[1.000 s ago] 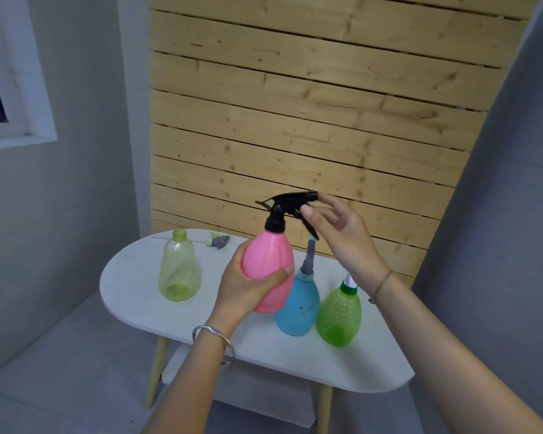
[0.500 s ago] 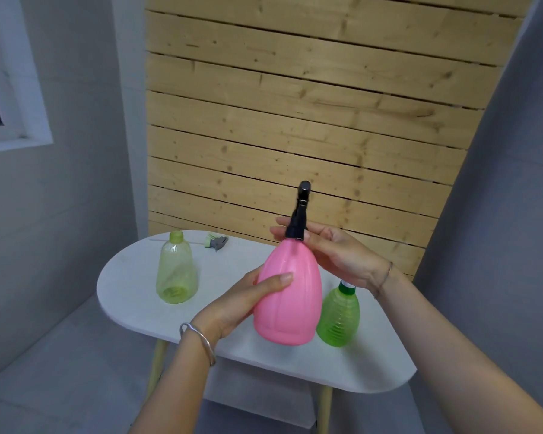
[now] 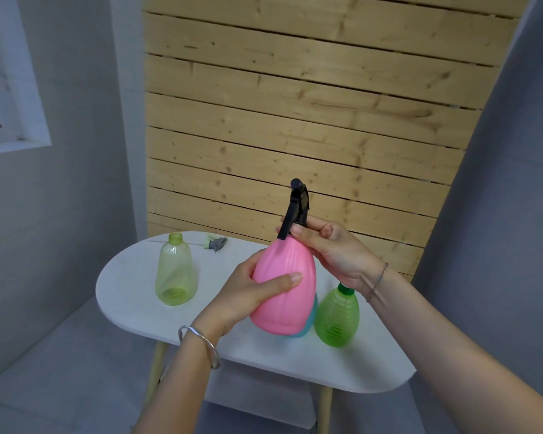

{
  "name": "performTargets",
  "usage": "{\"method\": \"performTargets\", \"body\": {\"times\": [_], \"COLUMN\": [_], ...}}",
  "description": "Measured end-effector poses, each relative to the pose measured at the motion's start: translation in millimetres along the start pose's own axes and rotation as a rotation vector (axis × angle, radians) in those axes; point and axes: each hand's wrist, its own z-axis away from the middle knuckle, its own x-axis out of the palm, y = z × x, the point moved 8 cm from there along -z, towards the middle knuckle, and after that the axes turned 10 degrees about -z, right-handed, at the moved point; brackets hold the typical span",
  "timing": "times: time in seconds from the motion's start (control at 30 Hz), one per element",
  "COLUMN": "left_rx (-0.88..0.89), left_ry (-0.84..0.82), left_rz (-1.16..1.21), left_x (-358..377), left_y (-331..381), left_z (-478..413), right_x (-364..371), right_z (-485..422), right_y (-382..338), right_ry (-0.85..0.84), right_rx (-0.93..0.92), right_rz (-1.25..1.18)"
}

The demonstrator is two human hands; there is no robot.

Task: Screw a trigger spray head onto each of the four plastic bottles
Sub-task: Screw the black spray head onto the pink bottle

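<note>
Wood wall (image 3: 295,120): made of light planks. It stands behind the white table.
White table (image 3: 132,283): long with round ends and pale wooden legs. Every place below is told from this table.
Pink bottle (image 3: 284,292): held up in the air over the middle of the table, leaning a little to the left. It is the biggest bottle.
Left hand (image 3: 248,296): wrapped around the left side of the pink bottle, thumb lying across the front. A silver bangle sits on the wrist.
Right hand (image 3: 336,252): closed around the neck of the pink bottle, where the spray head joins it. A thin bracelet is on the wrist.
Yellow-green bottle (image 3: 176,274): stands on the left part of the table, well apart from the others. Its top is open, with no spray head.
Green bottle (image 3: 336,317): stands on the right part of the table, just beside the pink bottle. It has a green collar on its neck.
Blue bottle (image 3: 309,321): only a thin edge peeks out behind the bottom of the pink bottle.
Black spray head (image 3: 297,205): sits on top of the pink bottle, trigger hanging down on the left side.
Grey spray head (image 3: 216,243): lies on its side at the back of the table, near the yellow-green bottle.
</note>
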Motion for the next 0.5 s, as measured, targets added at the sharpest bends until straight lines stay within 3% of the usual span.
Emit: {"method": "performTargets", "body": {"times": [0.23, 0.33, 0.43, 0.5], "left_rx": [0.025, -0.001, -0.042, -0.039], "left_ry": [0.112, 0.092, -0.066, -0.076], "left_rz": [0.026, 0.097, 0.317, 0.427], "left_x": [-5.7, -2.9, 3.4, 1.6], "left_y": [2.3, -3.9, -5.8, -5.5], "left_z": [-0.5, -0.5, -1.1, -1.1], "right_x": [-13.3, -4.6, 2.6, 4.5], "right_z": [-2.0, -6.3, -9.8, -11.3], "right_y": [-21.9, -20.7, -19.4, -22.3], "right_ry": [0.303, 0.237, 0.104, 0.038], "right_rx": [-0.126, -0.077, -0.017, -0.017], "right_rz": [-0.03, -0.048, -0.127, -0.144]}}
